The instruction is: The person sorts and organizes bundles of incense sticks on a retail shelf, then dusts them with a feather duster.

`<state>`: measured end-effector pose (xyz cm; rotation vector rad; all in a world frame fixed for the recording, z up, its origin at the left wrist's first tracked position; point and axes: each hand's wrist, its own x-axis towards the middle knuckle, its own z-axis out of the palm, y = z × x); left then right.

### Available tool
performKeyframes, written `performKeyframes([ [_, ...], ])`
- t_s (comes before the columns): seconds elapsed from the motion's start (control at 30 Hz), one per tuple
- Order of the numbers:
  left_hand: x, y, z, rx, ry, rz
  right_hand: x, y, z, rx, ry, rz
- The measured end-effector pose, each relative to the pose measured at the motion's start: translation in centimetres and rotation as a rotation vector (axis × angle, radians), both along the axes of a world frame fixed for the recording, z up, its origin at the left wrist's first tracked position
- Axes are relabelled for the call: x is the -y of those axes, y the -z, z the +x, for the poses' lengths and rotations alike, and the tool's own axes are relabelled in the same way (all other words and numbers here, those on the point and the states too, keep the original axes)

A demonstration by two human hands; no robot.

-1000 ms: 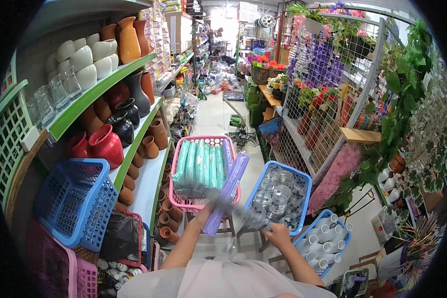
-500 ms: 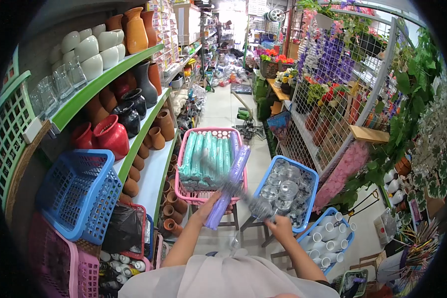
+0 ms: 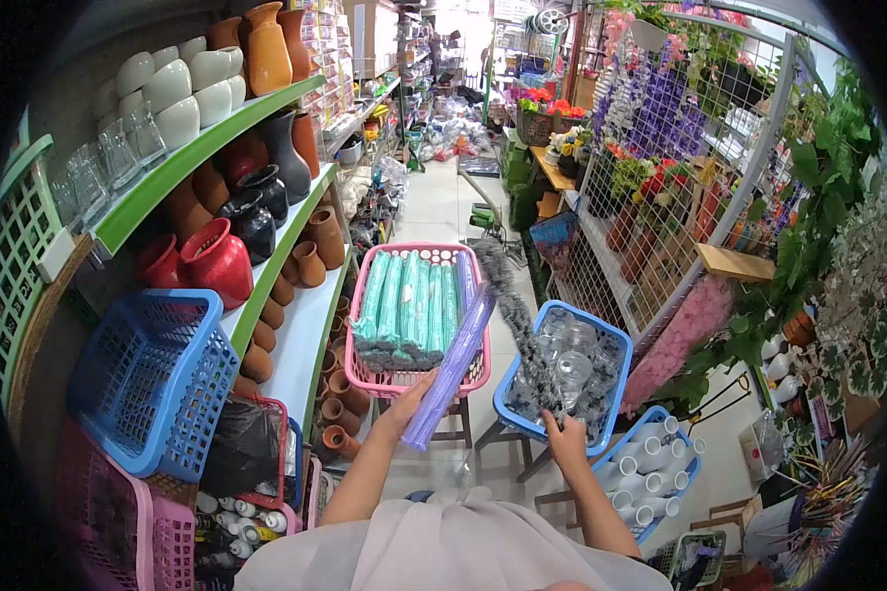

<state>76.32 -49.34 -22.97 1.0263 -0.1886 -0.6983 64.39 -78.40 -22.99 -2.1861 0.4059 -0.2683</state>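
Note:
My left hand (image 3: 411,404) is closed round a long purple bundle in clear plastic wrap (image 3: 451,369), held tilted in front of the pink basket (image 3: 367,386). Several green wrapped bundles (image 3: 404,305) and a purple one (image 3: 465,278) lie in that basket. In my right hand (image 3: 566,438) is a grey fluffy duster (image 3: 518,330), its head pointing up and away from me. The duster passes over the left side of a blue basket (image 3: 511,416) that holds clear glass pieces (image 3: 574,372).
Shelves on the left carry white bowls (image 3: 172,94), red vases (image 3: 217,264) and clay pots. Another blue basket with white vases (image 3: 648,473) stands at right. A wire rack (image 3: 650,212) with artificial flowers lines the right side. A tiled aisle (image 3: 434,202) runs ahead.
The duster has swung from across the purple bundle to the right, and now points forward beside it. My left hand and the bundle have barely moved.

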Motion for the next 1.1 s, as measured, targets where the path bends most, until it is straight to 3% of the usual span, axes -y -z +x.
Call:
performKeyframes([
  [0.03,0.0,-0.1,0.0,-0.026,-0.004,-0.023,-0.1,-0.3,-0.8,-0.001,0.003,0.002],
  [0.1,0.1,-0.2,0.2,-0.048,0.012,-0.006,0.3,-0.7,-1.9,0.267,-0.454,-0.489],
  [0.13,0.4,-0.2,0.2,0.093,-0.046,0.026,0.6,-0.5,-2.0,0.341,-0.476,-0.543],
  [0.17,0.5,-0.1,0.2,0.233,-0.105,0.059,0.9,0.0,-1.6,0.339,-0.476,-0.541],
  [0.2,0.4,0.0,0.1,0.232,-0.105,0.059,0.9,0.0,-0.9,0.17,-0.264,-0.364],
  [0.27,0.1,0.2,-0.3,0.047,-0.003,-0.11,0.9,-0.2,-0.1,-0.016,0.024,-0.031],
  [0.3,-0.2,0.4,-0.4,0.044,-0.004,-0.109,0.6,-0.2,-0.5,-0.019,0.023,-0.03],
  [0.4,-0.1,0.4,-0.1,-0.099,0.107,-0.218,0.3,-0.9,-1.4,0.217,-0.451,-0.499],
  [0.47,0.9,-0.6,0.0,0.155,-0.042,-0.191,0.6,0.1,-0.8,0.148,-0.308,-0.373],
  [0.53,0.4,0.0,0.2,0.073,-0.018,-0.201,0.4,0.1,0.1,0.041,-0.047,-0.141],
  [0.63,0.2,-0.7,-0.1,-0.026,0.005,-0.199,0.1,-0.4,-0.8,0.05,-0.207,-0.246],
  [0.67,0.3,-1.0,-0.2,-0.002,0.042,-0.267,0.6,0.8,-0.9,0.284,-0.4,-0.378],
  [0.7,0.4,-1.0,-0.3,0.018,0.078,-0.334,0.8,0.3,-0.7,0.286,-0.397,-0.377],
  [0.73,1.4,0.8,0.6,0.439,-0.12,-0.016,0.7,-0.6,-0.6,0.191,-0.339,-0.381],
  [0.77,-0.2,2.5,1.2,-0.177,0.119,-0.27,0.7,-1.0,-0.7,0.094,-0.28,-0.385],
  [0.83,0.5,-0.3,0.0,-0.002,0.009,-0.149,0.8,-0.5,-0.4,0.085,-0.205,-0.352],
  [0.9,0.5,0.9,0.8,-0.101,0.059,-0.2,0.9,0.3,0.0,0.076,-0.058,-0.277],
  [0.93,0.5,1.4,1.4,-0.198,0.108,-0.248,1.1,0.7,-0.7,0.109,-0.247,-0.375],
  [0.97,1.0,1.9,2.1,-0.194,0.114,-0.248,1.5,0.8,-0.6,0.112,-0.241,-0.377],
  [1.03,2.3,0.2,2.0,0.213,-0.074,0.02,1.7,0.3,-0.8,0.202,-0.354,-0.398],
  [1.07,1.6,-0.6,0.3,-0.023,-0.078,-0.059,2.2,0.9,-0.4,0.082,-0.184,-0.361],
  [1.1,1.6,-0.7,0.2,-0.024,-0.081,-0.063,2.0,0.1,-0.3,0.081,-0.188,-0.365],
])
